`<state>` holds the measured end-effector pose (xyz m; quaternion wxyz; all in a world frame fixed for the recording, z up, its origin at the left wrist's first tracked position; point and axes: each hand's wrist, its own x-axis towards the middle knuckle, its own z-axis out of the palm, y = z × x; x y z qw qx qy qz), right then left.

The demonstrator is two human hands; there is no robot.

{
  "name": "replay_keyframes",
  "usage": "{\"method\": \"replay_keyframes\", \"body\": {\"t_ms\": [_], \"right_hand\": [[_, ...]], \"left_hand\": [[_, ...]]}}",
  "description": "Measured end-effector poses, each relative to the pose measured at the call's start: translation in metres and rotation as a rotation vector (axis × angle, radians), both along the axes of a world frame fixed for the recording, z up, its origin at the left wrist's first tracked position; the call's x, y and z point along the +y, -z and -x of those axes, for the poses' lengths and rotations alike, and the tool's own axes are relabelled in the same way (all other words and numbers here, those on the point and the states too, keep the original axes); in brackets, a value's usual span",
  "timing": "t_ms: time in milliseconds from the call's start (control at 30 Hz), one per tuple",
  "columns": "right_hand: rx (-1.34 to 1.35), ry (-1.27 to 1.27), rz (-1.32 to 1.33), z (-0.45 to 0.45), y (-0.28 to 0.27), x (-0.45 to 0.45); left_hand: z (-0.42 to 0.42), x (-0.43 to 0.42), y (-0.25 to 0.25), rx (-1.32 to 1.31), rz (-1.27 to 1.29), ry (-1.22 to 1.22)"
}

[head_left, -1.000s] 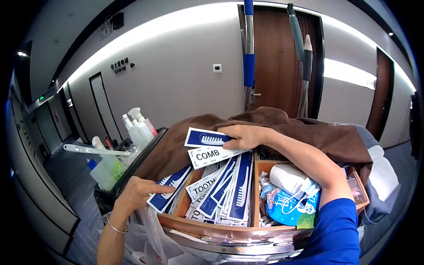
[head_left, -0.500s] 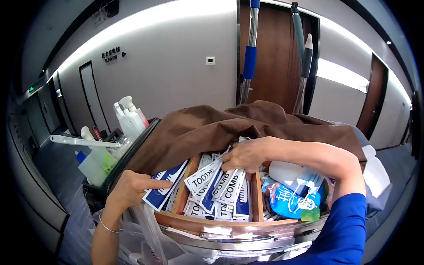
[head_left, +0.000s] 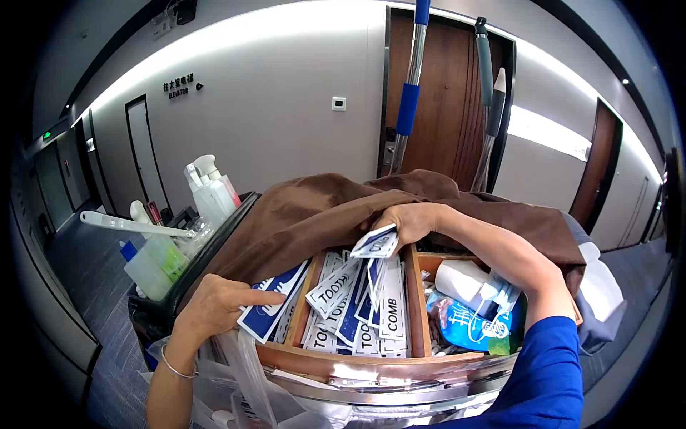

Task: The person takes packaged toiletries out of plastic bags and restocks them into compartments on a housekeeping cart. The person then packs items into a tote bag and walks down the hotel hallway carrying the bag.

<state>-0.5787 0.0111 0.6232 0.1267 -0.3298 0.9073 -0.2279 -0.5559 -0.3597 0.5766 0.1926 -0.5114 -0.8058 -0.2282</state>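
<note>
My right hand (head_left: 409, 223) is closed on a white-edged comb packet (head_left: 379, 245), raised over the back of the drawer's middle compartment. Below it lie loose packets printed "COMB" (head_left: 391, 304) and "TOOTH" (head_left: 334, 293), the latter cut off by overlap. At the left compartment my left hand (head_left: 218, 304) has its index finger stretched across a blue-and-white packet (head_left: 266, 314). Its other fingers are curled, and the packet's near edge sits at them. The wooden drawer (head_left: 343, 363) is divided into compartments.
A brown cloth (head_left: 314, 204) drapes over the drawer's back. The right compartment holds a blue pouch (head_left: 461, 322) and a white roll (head_left: 461, 279). Spray bottles (head_left: 209, 196) and a white-handled brush (head_left: 132, 225) stand left. Blue-gripped poles (head_left: 409, 107) rise behind. A plastic bag (head_left: 246, 379) hangs in front.
My right hand has lifted up and back from the pile with a comb packet, uncovering more of the packets and the white roll. My left hand stays nearly still.
</note>
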Motion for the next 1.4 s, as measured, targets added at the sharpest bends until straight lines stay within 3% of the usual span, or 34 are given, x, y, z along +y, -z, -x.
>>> {"method": "replay_keyframes", "body": {"t_ms": [233,300,367,500,600,633,733,833,900,1033,1100,1233,1400], "right_hand": [[-0.014,0.07,-0.002,-0.017,-0.011,-0.008],[0.002,0.015,-0.18,-0.023,-0.014,-0.012],[0.025,0.023,-0.113,-0.018,-0.014,-0.006],[-0.062,0.177,0.162,-0.021,-0.024,-0.003],[-0.16,0.232,0.531,-0.018,-0.013,-0.001],[-0.38,0.26,0.781,-0.021,-0.011,0.0],[-0.483,0.181,0.966,-0.015,-0.003,0.002],[-0.157,0.306,0.898,-0.006,0.002,0.006],[0.108,0.327,0.585,-0.016,-0.021,-0.002],[0.599,-0.014,0.137,-0.004,-0.046,-0.019],[0.993,-0.091,-0.192,0.005,-0.051,-0.029],[1.205,0.024,-0.129,0.028,-0.051,-0.055],[0.906,-0.018,0.322,0.054,-0.029,-0.084]], "left_hand": [[-0.004,0.0,-0.004,-0.033,0.017,-0.021],[-0.003,-0.001,-0.004,-0.038,0.009,-0.014],[-0.002,-0.001,-0.002,-0.043,0.003,-0.005],[0.0,-0.001,0.0,-0.036,-0.014,0.002],[0.002,-0.002,0.003,-0.001,-0.044,0.021],[0.002,-0.002,0.003,0.017,-0.048,0.027],[0.003,-0.001,0.005,0.032,-0.083,0.038],[0.002,-0.004,0.006,0.064,-0.079,0.006],[-0.002,-0.004,0.003,0.113,-0.052,-0.027],[0.002,-0.007,0.003,0.151,-0.087,0.001],[0.006,-0.004,0.007,0.104,-0.292,0.109],[-0.007,-0.012,0.0,0.121,-0.226,-0.026],[-0.017,-0.015,-0.009,0.191,-0.072,-0.131]]}}
